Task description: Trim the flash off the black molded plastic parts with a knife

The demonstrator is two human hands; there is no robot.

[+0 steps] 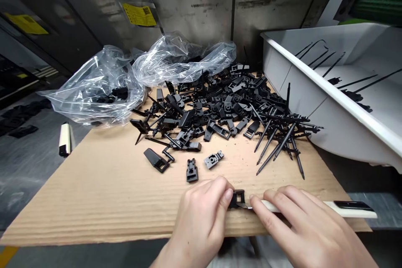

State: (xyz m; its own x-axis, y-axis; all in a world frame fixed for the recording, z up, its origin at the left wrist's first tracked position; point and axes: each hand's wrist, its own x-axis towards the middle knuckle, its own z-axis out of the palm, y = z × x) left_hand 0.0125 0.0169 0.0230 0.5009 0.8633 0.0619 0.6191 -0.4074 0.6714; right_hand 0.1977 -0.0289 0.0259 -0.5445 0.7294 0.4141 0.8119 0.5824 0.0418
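Black plastic frame-shaped part (238, 199) sits at the near edge of the corrugated cardboard sheet (94, 201), around six o'clock from the middle of the sheet. The left hand (201, 217) is mostly closed, pinching the part from the nine o'clock side, with the thumb pressed against it. The right hand (301, 222) is curled around the white handle of a utility knife (345, 209), fingers lying along it; the handle runs toward three o'clock and the blade meets the part's lower edge. Farther up the sheet, at twelve o'clock, lies a heap of black moulded parts (213, 109), with long spiked black rods (276, 142) spilling toward two o'clock. Clear plastic bags (185, 60) bunch behind the heap, a white tray (314, 88) holding more black rods stands at two o'clock, and a white-and-black handle (65, 139) sits just beyond the sheet's edge at ten o'clock.
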